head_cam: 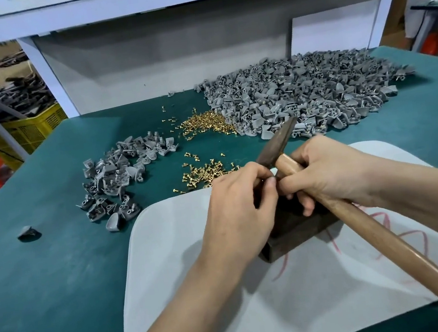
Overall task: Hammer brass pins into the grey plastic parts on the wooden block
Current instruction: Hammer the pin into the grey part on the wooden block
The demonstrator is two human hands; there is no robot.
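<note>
I log, far left, a small pile of grey moulded plastic parts (114, 179) and loose brass pins (205, 173) to its right. Left hand (237, 208) curls over the dark wooden block (295, 228), fingertips pinched; I cannot tell on what. Right hand (330, 173) grips the wooden-handled hammer (388, 235) just below its head.

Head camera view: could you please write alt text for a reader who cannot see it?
A right hand grips a hammer close to its head, meeting the curled left hand over a dark wooden block on a pale mat. Behind, grey plastic parts and brass pins lie heaped on a green table.
</note>
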